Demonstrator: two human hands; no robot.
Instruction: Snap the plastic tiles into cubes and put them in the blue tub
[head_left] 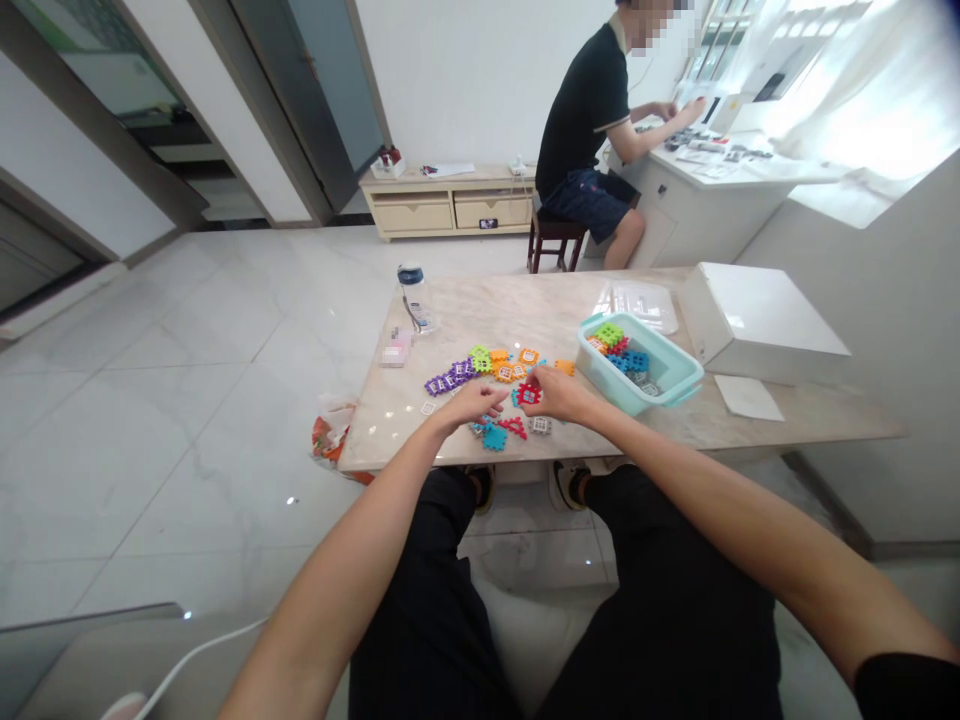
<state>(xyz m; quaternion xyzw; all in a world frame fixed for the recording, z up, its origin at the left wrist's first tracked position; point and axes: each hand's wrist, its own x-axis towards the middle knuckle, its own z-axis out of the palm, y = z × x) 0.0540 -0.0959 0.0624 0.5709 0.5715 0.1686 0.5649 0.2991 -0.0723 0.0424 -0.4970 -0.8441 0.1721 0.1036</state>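
My right hand [559,393] pinches a red toothed building tile [529,394] with a window-like grid, over the middle of the table. A blue edge shows at the tile's left. My left hand [478,402] is beside it, fingers apart, holding nothing that I can see. Beyond the hands lie joined purple tiles [450,378], a lime-green tile [481,358] and several orange tiles [507,372]. Nearer me are a teal tile [495,438], a red triangular piece [514,428] and a grey tile [540,426].
A mint-green tub [667,402] with more tiles stands right of my hands. Behind it lie a clear plastic lid [641,305] and a white box [772,310]. A water bottle [417,300] and pink case [396,348] sit at left. Another person [585,110] sits at a far desk.
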